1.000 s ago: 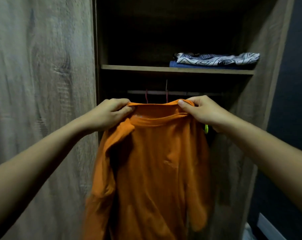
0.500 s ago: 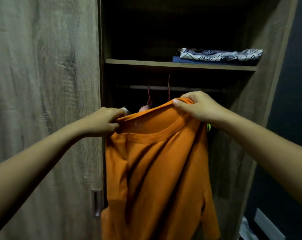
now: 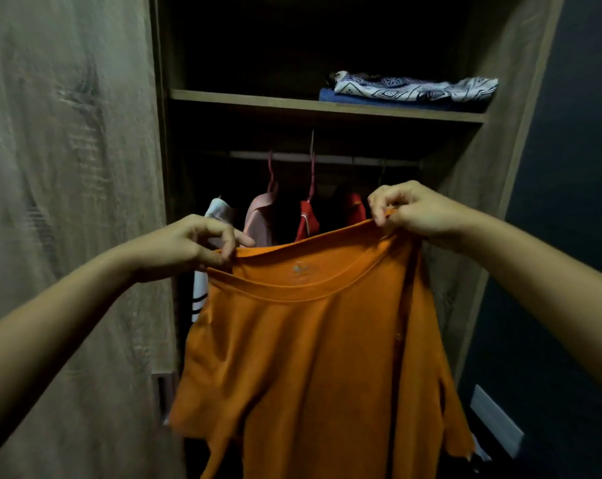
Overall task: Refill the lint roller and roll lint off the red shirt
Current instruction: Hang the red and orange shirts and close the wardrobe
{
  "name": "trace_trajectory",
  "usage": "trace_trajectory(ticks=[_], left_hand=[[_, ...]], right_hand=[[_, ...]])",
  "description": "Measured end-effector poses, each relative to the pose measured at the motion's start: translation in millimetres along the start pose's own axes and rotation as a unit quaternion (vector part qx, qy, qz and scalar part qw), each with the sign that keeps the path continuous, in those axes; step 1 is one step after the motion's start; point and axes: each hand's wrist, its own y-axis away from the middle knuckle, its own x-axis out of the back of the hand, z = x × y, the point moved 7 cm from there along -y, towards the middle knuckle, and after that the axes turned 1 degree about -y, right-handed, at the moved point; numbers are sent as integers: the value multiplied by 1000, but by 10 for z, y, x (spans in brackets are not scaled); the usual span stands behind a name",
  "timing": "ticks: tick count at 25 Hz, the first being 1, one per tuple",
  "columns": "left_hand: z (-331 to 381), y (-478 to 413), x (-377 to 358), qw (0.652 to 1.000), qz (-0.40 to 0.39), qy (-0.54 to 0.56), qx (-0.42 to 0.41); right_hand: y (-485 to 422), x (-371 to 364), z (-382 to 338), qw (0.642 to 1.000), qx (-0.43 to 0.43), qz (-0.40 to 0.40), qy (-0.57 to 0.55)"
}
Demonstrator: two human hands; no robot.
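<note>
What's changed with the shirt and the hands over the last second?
Both hands, left and right, have lowered the shirt and spread its neckline wider, uncovering hung clothes behind. Each keeps its grip on the collar; the folded pile on the shelf hasn't moved.

Wardrobe shelf (image 3: 244, 100): folded patterned cloth (image 3: 413, 87) atop folded blue cloth (image 3: 341, 95), at shelf's right end.

Shirt (image 3: 313, 357) pinched between both hands (image 3: 189, 245)
</note>
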Motion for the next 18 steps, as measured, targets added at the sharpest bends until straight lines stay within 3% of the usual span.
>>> trace_trajectory(ticks=[1,3,4,6,10,14,18], left_hand=[[-3,-60,-36,1000,-10,-27,-1],[4,-221,-159,974,-12,-226,-20],[10,-318,-278,944,-14,-328,-32],[-11,-451,-576,908,-44,-416,-30],[-52,-668,-1066,932,-171,-321,-8],[159,-1034,-1211,959,-108,-227,-130],[266,-1482,-1410,968,-87,-178,-153]], right_hand=[[54,84,45,1000,-1,8,10],[141,142,171,991,-1,-32,133],[170,138,280,972,-8,-62,225],[214,102,526,928,-41,-114,352],[320,109,949,891,-140,-185,390],[264,351,1354,852,-174,-136,476],[66,502,1839,746,-144,-152,632]])
